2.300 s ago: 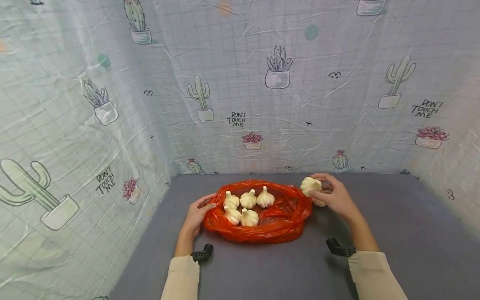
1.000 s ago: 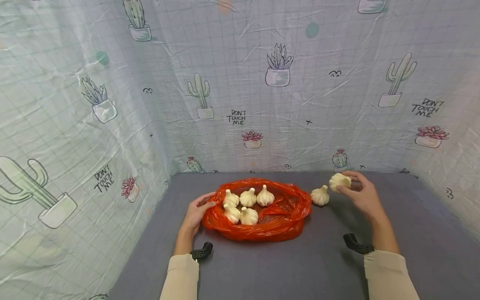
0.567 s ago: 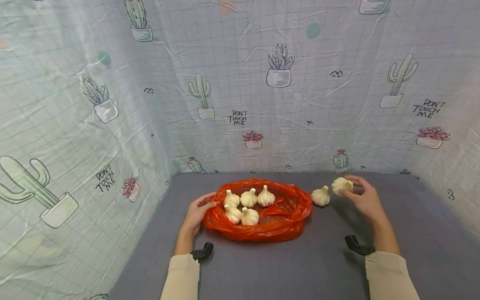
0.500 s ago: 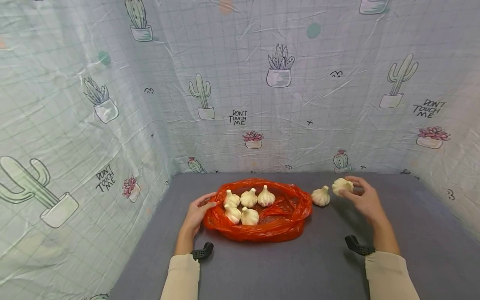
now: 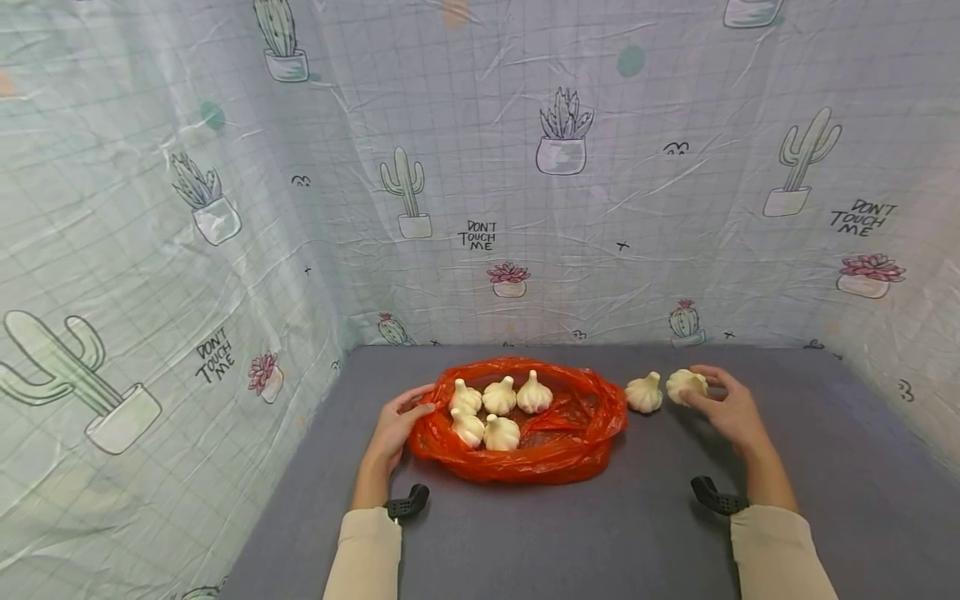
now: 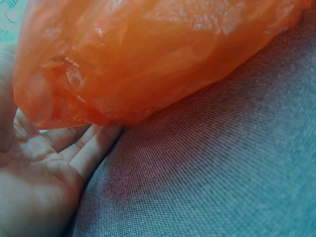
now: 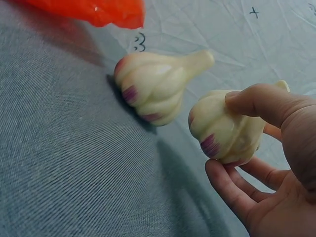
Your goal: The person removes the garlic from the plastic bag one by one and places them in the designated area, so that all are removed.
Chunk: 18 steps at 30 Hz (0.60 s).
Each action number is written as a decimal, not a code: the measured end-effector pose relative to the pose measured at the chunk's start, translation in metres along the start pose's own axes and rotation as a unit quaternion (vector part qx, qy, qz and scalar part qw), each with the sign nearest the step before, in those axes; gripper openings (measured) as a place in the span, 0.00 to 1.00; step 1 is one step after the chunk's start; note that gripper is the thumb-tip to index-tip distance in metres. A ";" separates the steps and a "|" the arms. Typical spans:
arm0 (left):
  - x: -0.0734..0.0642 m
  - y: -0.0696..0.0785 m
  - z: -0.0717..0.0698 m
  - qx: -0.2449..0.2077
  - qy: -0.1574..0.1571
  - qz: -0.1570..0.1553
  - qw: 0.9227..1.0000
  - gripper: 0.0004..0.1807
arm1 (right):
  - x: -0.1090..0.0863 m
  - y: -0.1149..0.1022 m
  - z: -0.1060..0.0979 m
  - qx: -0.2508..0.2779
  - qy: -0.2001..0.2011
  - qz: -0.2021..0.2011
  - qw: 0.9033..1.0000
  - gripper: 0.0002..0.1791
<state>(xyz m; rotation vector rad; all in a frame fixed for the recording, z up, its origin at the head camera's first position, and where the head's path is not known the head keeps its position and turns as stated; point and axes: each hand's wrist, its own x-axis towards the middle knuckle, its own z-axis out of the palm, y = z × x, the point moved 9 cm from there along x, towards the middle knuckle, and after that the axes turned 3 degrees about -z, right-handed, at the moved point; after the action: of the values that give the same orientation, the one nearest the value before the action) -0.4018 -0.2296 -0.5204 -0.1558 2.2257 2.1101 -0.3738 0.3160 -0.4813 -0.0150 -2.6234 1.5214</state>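
My left hand [image 5: 392, 429] holds the left rim of a red plastic bag [image 5: 517, 471], thumb over the edge and fingers against its outer side. In the left wrist view, the fingers [image 6: 96, 148] lie under the orange-looking bag. Inside the bag stand several garlic bulbs [image 5: 501, 433], grouped in its left half. To the right, my right hand [image 5: 738, 412] pinches another garlic bulb [image 7: 224, 128] between thumb and fingers, a little above the table. Beside it, a loose garlic bulb [image 7: 153, 86] with purple patches rests on the table, close to the bag's right edge.
The grey cloth-like tabletop [image 5: 525, 542] runs back to a wrinkled curtain [image 5: 450, 283] printed with cacti. More curtain closes in the left and right sides. Black wrist mounts [image 5: 408, 502] sit on both forearms.
My right hand has carried its garlic bulb rightward from the bag's edge, past the loose bulb, then lowered it toward the table. My left hand has stayed at the bag.
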 end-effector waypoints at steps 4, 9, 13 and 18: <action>0.001 -0.001 0.000 0.004 0.002 0.000 1.000 0.24 | 0.001 0.008 0.003 -0.005 -0.003 0.000 1.000 0.39; 0.000 -0.001 -0.001 0.004 0.005 0.002 1.000 0.23 | 0.002 0.013 0.005 -0.001 -0.003 -0.003 1.000 0.38; -0.001 -0.001 -0.001 0.002 0.005 0.002 1.000 0.23 | 0.002 0.017 0.007 -0.011 -0.007 0.003 1.000 0.38; -0.001 0.000 -0.001 0.000 0.005 0.003 1.000 0.23 | 0.002 0.019 0.009 -0.020 -0.017 0.015 1.000 0.39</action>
<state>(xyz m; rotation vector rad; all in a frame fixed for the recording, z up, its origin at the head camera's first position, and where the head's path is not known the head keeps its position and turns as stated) -0.4004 -0.2306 -0.5204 -0.1605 2.2357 2.1162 -0.3780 0.3177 -0.5021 -0.0315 -2.6910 1.4906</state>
